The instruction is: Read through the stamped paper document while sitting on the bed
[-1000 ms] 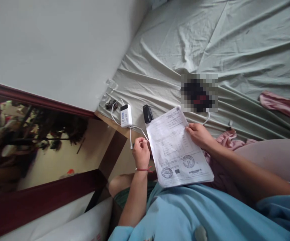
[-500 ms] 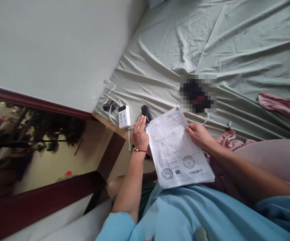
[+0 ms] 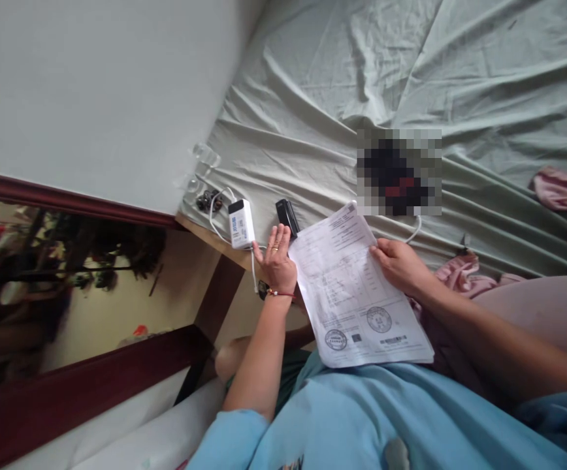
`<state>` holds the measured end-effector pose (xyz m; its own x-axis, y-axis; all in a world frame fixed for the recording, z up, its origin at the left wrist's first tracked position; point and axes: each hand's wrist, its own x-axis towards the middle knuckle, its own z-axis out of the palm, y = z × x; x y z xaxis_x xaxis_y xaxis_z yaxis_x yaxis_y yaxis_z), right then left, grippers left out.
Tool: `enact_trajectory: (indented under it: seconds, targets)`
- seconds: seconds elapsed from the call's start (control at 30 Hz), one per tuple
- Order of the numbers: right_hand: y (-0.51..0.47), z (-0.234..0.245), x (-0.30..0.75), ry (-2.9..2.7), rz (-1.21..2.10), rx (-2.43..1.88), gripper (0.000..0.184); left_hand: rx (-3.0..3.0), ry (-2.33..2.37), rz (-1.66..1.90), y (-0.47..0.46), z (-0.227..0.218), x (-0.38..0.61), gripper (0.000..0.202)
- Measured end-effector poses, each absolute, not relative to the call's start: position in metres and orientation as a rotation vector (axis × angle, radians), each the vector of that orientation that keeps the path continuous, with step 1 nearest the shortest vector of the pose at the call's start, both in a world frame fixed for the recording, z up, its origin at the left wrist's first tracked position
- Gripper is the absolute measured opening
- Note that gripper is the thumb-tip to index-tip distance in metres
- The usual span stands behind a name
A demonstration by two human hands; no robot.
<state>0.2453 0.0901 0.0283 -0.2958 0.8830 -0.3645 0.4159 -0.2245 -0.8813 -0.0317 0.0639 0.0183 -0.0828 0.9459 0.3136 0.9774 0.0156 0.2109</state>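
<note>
Right hand pinching a stamped paper sheet by its edge, left hand flat and loose.

Sheet lies over the lap, spanning the gap between both hands; right thumb on top of it. Left hand's fingers are spread, gripping nothing, tips just short of a black stapler; white charger with its cable just left of that hand, on the green bedsheet.
</note>
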Motion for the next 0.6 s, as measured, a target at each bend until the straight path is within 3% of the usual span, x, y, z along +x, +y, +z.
enact_trajectory:
  seconds: [0.37,0.6]
  targets:
    - [0.086,0.034,0.244,-1.601,1.384,-1.433,0.028,-2.042,-2.249,-0.708,0.068,0.025,-0.029,0.069]
    - [0.076,0.049,0.251,-1.317,1.406,-1.191,0.034,-2.034,-2.295,-0.972,0.065,0.032,-0.038,0.058]
